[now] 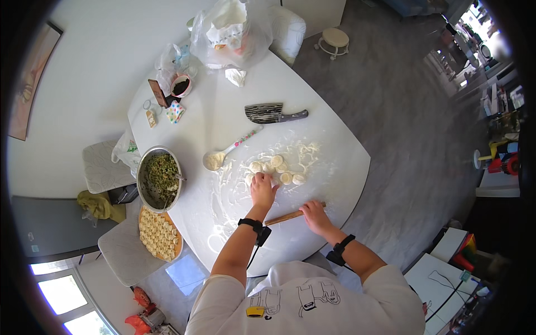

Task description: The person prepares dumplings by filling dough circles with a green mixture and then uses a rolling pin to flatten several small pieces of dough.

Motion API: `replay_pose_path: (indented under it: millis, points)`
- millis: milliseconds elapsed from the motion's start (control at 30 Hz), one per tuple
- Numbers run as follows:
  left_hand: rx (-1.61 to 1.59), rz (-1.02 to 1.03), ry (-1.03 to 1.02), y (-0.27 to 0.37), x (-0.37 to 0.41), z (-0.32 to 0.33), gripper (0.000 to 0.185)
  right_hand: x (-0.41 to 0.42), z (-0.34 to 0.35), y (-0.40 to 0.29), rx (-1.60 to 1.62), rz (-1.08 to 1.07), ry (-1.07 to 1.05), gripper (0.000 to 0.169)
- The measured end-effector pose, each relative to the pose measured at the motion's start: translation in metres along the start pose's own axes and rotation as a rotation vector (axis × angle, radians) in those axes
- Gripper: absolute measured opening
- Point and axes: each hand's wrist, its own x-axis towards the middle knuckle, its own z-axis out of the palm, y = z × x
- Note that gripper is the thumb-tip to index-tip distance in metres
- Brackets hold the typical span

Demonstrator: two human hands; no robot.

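Note:
Several small floured dough pieces [286, 178] lie grouped on the white table [335, 159]. My left hand [263, 193] reaches down at their near side, fingertips and thumb against the pieces. Whether one is gripped is hidden under the fingers. Closer to me, my right hand [315, 216] is closed around the right part of a wooden rolling pin [284, 218], which rests slanted on the table. Loose flour [307, 153] is scattered around the dough. A spoon [215, 161] with a flowered handle holds flour to the left of the pieces.
Beyond the dough lies a cleaver [264, 113]. At the left table edge stands a metal bowl [180, 197] of chopped green filling [161, 171]. A round board of dumplings [157, 234] rests on a chair. Plastic bags [261, 37], a phone [158, 93] and a small bowl [189, 88] occupy the far end.

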Motion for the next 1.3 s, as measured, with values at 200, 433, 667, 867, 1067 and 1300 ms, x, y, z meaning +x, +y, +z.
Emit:
replay_pose_path:
  millis: [200, 433, 667, 867, 1067, 1300]
  points:
    - [-0.141, -0.060, -0.252, 0.001, -0.026, -0.003, 0.036, 0.006, 0.008, -0.014, -0.002, -0.021, -0.067, 0.035]
    - [-0.583, -0.602, -0.169, -0.011, -0.111, 0.006, 0.020, 0.001, 0.018, -0.051, -0.040, -0.026, -0.031, 0.040]
    - [-0.354, -0.570, -0.127, -0.007, -0.132, -0.002, 0.017, 0.020, 0.044, -0.064, -0.270, 0.094, -0.006, 0.061]
    - [-0.260, -0.280, 0.005, -0.026, -0.121, 0.002, 0.016, 0.078, 0.068, -0.059, -0.339, 0.191, 0.091, 0.065]
    - [-0.351, -0.366, -0.196, -0.037, -0.117, -0.006, 0.017, 0.036, 0.065, -0.060, -0.328, 0.118, 0.068, 0.062]
    - [-0.441, -0.406, -0.101, -0.029, -0.133, -0.005, 0.016, 0.064, 0.067, -0.065, -0.333, 0.227, 0.091, 0.064]
